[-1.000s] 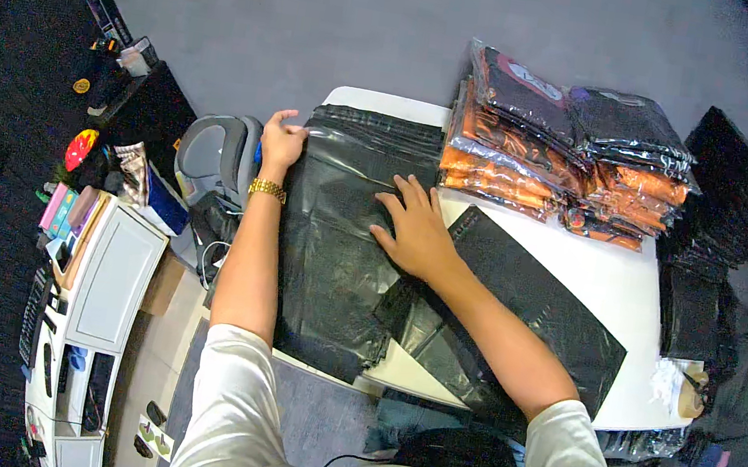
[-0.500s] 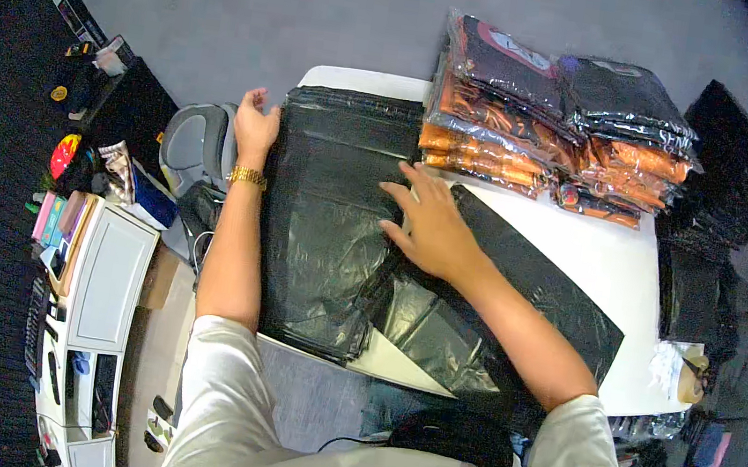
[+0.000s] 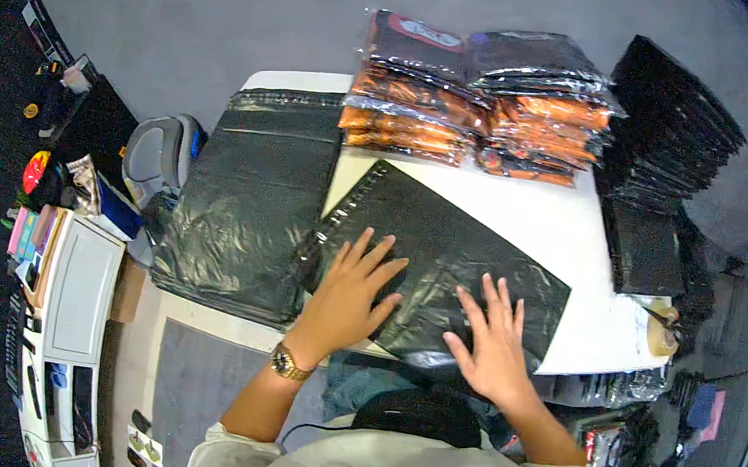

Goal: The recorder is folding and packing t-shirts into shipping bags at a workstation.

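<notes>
A single black plastic mailing bag (image 3: pixel 457 245) lies slantwise on the white table (image 3: pixel 606 335), in front of me. My left hand (image 3: pixel 355 292) rests on its left part, fingers spread. Over the bag's right part lies my right hand (image 3: pixel 497 339), also with fingers apart. Neither hand grips anything. Left of the single bag is a stack of black mailing bags (image 3: pixel 251 198), whose right edge meets the single one. A gold watch (image 3: pixel 289 363) is on my left wrist.
Clear-wrapped black and orange folded garments (image 3: pixel 476 105) are piled at the table's back. Tall black stacked packages (image 3: pixel 671 131) stand on the right, beside a tape roll (image 3: pixel 660 341). A grey chair (image 3: pixel 158 153) and a white cabinet (image 3: pixel 83 290) are at the left.
My left hand has come off the far left side of the bag stack and moved right onto the single bag. My right hand has shifted right and nearer. The view has turned.
</notes>
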The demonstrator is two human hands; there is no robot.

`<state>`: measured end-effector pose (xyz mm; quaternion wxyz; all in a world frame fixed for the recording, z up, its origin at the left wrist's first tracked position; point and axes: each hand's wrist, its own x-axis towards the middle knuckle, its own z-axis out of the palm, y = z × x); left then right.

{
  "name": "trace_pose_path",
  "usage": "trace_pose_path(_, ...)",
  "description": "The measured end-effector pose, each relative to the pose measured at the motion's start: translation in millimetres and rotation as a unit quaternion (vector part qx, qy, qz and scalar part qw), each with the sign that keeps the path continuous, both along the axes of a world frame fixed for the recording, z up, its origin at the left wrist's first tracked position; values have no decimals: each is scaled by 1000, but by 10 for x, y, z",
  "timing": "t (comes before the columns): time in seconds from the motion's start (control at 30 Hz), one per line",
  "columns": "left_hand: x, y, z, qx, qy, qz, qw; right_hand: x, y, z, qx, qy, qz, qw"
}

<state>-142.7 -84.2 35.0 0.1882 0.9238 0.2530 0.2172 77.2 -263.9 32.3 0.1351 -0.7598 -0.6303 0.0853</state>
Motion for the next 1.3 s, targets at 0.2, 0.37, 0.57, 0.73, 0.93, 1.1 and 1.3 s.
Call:
trace_pose_path(0.2,489,-285,-481,82,118,48,988,625,-124,-302,-21,-47,39,998)
trace_pose_path(0.37,897,-455,-485,67,148,138,977,1482,175,-281,-8,-54,91,994)
trace_pose_path(0.57,1390,-668,-498,39,161,213,963,1733,279,-161,60,-92,55,992)
trace_pose_path(0.73,1421,-643,-468,15,175,243,954,844,-146,133,83,-43,3,996)
trace_pose_path(0.93,1222,-690,-273,-2,188,157,969,811,-315,-299,-10,-43,-40,998)
trace_pose_path(1.1,1181,-834,-136,84,127,-48,987,1312,-80,-355,8,-64,36,997)
trace_pose_path(1.3,1370,-753,-400,87,150,4,985,1581,155,-265,13,-64,45,997)
